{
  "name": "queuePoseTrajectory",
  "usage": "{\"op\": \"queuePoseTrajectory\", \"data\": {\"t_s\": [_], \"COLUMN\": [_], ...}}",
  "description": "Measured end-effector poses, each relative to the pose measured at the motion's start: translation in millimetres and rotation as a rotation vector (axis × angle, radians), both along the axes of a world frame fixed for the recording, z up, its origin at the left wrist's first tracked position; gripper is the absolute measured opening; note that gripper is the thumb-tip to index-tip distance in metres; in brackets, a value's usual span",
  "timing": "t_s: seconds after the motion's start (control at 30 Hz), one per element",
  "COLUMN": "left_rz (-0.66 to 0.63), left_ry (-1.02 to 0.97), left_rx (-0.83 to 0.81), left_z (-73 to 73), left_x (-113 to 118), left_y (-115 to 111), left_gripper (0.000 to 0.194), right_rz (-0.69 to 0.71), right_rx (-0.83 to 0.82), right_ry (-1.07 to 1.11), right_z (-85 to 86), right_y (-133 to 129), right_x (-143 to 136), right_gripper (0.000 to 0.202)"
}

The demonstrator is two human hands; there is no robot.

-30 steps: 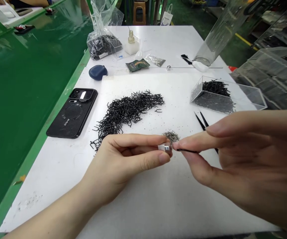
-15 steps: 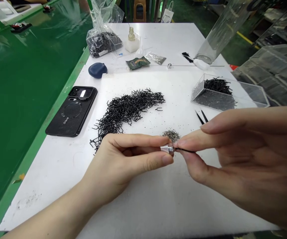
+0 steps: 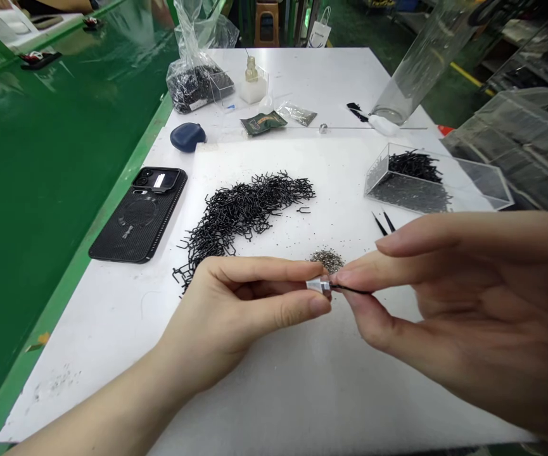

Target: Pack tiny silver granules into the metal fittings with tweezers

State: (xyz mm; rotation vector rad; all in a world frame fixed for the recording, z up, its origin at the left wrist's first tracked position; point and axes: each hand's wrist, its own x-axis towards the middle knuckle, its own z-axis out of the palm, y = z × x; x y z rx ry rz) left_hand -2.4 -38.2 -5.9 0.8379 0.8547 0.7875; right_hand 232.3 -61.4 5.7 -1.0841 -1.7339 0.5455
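Note:
Between the thumb and index finger of my left hand (image 3: pixel 240 310) is a small silver metal fitting (image 3: pixel 318 285) with a tapered body. My right hand (image 3: pixel 445 304) pinches a thin black forked piece (image 3: pixel 350 289), its end against or in the right-hand end of the fitting; how deep it sits I cannot tell. Just behind the fingertips lies a small heap of tiny metallic bits (image 3: pixel 327 258). A long pile of black forked pieces (image 3: pixel 249 206) spreads on the white surface beyond my left hand. Black tweezer tips (image 3: pixel 384 223) show behind my right hand.
A black phone (image 3: pixel 138 215) and a dark blue case (image 3: pixel 188 137) lie at left. A clear box of black pieces (image 3: pixel 416 174) stands at right. Farther back are a plastic bag (image 3: pixel 197 82), a small bottle (image 3: pixel 251 82), a green packet (image 3: pixel 264 123) and a clear tube (image 3: pixel 416 69).
The view has shifted slightly, so the table sits a little lower. Both hands keep their grip, and the fitting and black piece stay together with hardly any movement.

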Motion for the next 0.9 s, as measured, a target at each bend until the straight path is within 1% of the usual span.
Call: {"op": "queuePoseTrajectory", "data": {"t_s": [0.3,0.43,0.63,0.8,0.9], "left_rz": [0.008,0.027,0.048,0.033,0.029], "left_ry": [0.018,0.049,0.053,0.031,0.015], "left_rx": [0.025,0.054,0.116,0.128,0.123], "left_z": [0.2,0.0,-0.1,1.1,1.4], "left_x": [-3.0,-1.0,2.0,2.6,1.9], "left_y": [-1.1,-0.5,1.0,-0.7,-1.2], "left_gripper": [0.03,0.03,0.029,0.03,0.031], "right_rz": [-0.061,0.01,0.094,0.09,0.116], "right_rx": [-0.004,0.076,0.085,0.074,0.088], "right_ry": [-0.075,-0.097,-0.166,-0.246,-0.267], "right_z": [-3.1,-2.3,2.0,7.3,10.2], "right_y": [-2.8,-1.7,0.9,2.7,2.5], "right_x": [2.6,5.2,10.1,14.0,16.1], "right_gripper": [0.039,0.042,0.036,0.025,0.024]}}
